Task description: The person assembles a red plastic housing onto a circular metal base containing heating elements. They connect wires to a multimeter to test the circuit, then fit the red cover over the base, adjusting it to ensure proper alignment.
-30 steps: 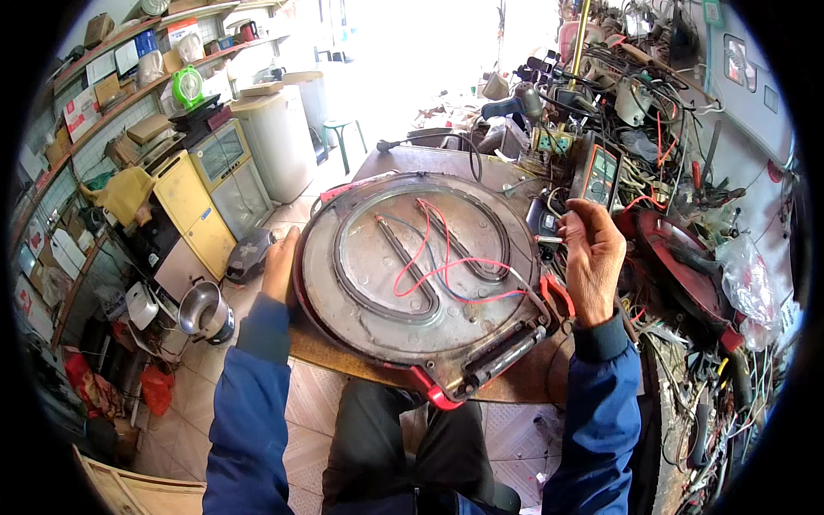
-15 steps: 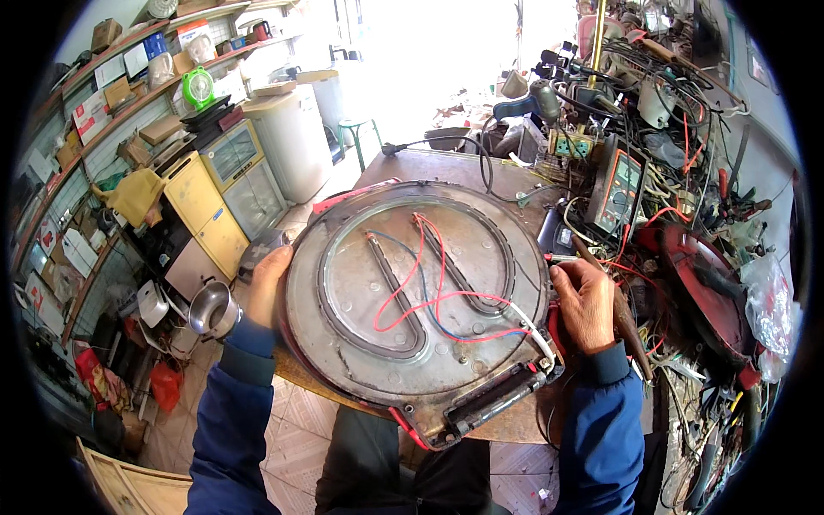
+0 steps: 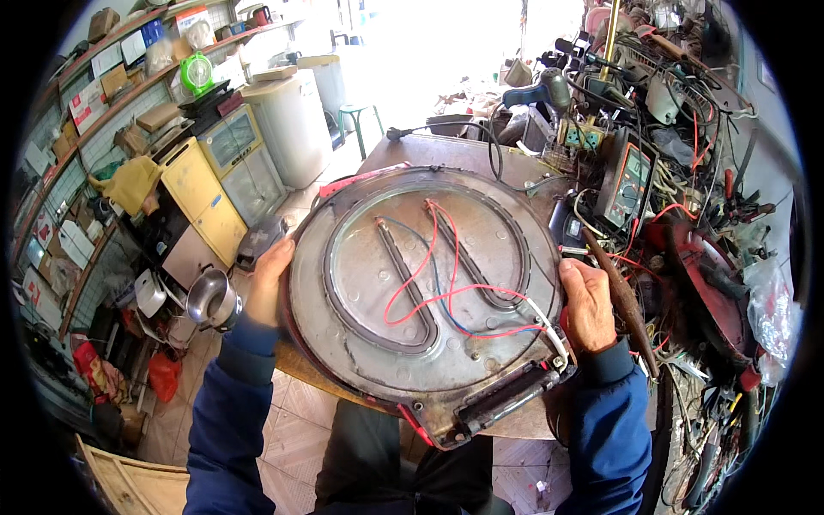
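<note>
Hands on both sides of the thing, basically. The left hand [image 3: 268,279] cups the left rim of a big round heating plate [image 3: 425,296], palm against the edge with fingers curled around and mostly hidden behind it. The right hand [image 3: 588,305] does the same on the right rim, thumb on top and fingers wrapped over the edge, closed on the metal rather than spread. My guess is that two-sided grip is because the plate is wide and probably heavy, so one hand wouldn't steady it.

It sits underside up on the near edge of a wooden workbench [image 3: 446,150], partly overhanging toward the lap. Flipped like that, the guts are exposed: a looped heating element [image 3: 390,283] set into the metal, and red wires [image 3: 429,275] plus a blue one crossing over to a black terminal block [image 3: 506,396] at the near-right corner. Looks like it's held that way so the wiring faces up.

Around it is pretty crowded. A multimeter [image 3: 628,176] stands just beyond the right hand, with a wooden-handled tool [image 3: 620,296] lying right beside that hand and a red pan lid [image 3: 699,283] further right. Tangles of cable cover the right end of the bench, so there's not much room to slide the plate that way. On the left, well apart, there's a yellow cabinet [image 3: 202,202], a white tub [image 3: 287,120] and a shiny metal pot [image 3: 210,300] near the left wrist.
</note>
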The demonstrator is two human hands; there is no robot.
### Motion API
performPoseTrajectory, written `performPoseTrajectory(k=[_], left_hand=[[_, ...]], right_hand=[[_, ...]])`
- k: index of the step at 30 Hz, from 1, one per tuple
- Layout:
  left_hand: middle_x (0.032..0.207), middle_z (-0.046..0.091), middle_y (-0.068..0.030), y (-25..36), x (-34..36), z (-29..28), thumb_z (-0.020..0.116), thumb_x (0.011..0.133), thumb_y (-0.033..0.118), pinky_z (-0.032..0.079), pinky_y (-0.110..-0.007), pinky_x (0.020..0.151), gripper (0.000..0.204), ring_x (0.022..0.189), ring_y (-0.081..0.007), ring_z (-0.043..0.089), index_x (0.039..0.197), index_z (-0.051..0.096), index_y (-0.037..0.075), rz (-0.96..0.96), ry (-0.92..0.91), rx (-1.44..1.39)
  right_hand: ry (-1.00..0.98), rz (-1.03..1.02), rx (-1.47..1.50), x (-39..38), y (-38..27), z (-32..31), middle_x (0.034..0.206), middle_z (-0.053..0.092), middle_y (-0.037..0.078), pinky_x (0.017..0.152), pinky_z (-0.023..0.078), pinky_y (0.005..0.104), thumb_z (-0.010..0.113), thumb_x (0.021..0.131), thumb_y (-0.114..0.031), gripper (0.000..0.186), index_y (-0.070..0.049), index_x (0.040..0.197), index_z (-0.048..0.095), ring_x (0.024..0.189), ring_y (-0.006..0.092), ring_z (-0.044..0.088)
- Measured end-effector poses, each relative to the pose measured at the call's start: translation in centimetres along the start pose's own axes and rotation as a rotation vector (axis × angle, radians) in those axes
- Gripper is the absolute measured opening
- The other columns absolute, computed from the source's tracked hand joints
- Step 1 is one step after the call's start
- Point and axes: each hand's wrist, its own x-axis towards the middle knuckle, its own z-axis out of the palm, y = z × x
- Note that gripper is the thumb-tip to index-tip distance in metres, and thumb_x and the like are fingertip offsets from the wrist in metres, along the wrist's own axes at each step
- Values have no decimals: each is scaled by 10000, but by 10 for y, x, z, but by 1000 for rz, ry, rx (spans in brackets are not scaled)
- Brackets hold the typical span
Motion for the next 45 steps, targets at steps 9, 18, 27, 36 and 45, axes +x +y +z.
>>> performPoseTrajectory(k=[9,18,27,36,45], left_hand=[[1399,600,-100,9,-4,16,459,1087,387,476,-315,1054,560,1214,-171,605,1508,461,18,-31,-71,-86],[1351,622,-87,-4,7,16,525,1058,325,426,-290,1075,525,1223,-145,569,1453,517,-20,14,-6,-39],[1490,532,-125,1,-7,23,372,1108,420,397,-374,1159,583,1342,-230,529,1520,439,14,45,-90,-105],[1415,591,-99,-29,7,-20,432,1096,409,434,-343,1103,542,1262,-193,575,1477,504,30,51,64,83],[1264,649,-55,3,-4,18,497,1086,321,461,-276,1009,450,1124,-127,601,1397,559,2,42,14,-36]], right_hand=[[-37,-19,-267,-1,-20,-9,660,421,-34,570,321,328,543,1043,-198,388,43,739,522,681,73,361],[35,-89,-327,-6,-10,-19,698,496,-35,580,364,296,563,1068,-223,369,77,863,626,697,64,407],[704,-169,0,15,-9,-59,886,691,74,597,508,249,497,1006,23,241,56,1204,631,692,101,624],[581,-217,-495,16,7,-66,887,755,142,758,551,332,663,917,-70,172,50,1025,725,795,169,696],[250,-194,-858,6,8,-37,879,735,183,765,549,381,735,845,-106,196,31,985,726,802,295,718]])
